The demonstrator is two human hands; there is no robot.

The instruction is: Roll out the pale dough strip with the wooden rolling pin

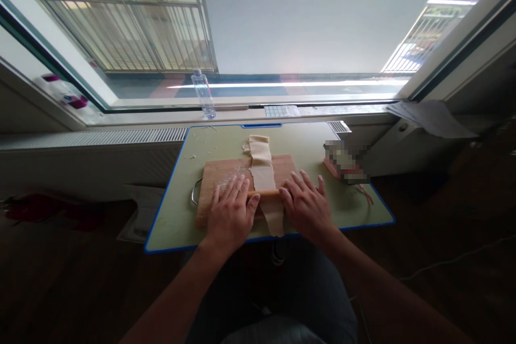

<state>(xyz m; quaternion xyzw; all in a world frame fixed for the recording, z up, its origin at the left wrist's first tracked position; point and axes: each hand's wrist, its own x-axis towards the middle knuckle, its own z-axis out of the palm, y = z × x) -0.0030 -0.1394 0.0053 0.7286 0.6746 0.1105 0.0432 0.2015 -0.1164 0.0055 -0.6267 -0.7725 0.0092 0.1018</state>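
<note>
A thin wooden rolling pin lies crosswise over a long strip of dough, on a wooden cutting board with a metal handle at its left. My left hand rests on the pin's left end, fingers stretched out flat over the board. On the right end lies my right hand, its fingers spread and extended. Both palms cover the ends of the pin. The dough strip runs past the board's far edge, where it looks folded, and its near end hangs over the front edge. White flour dusts the board's left side.
The board sits on a green folding table with a blue rim. A pixelated item lies at the table's right. Behind, a clear plastic bottle stands on the window sill. Papers lie at the right.
</note>
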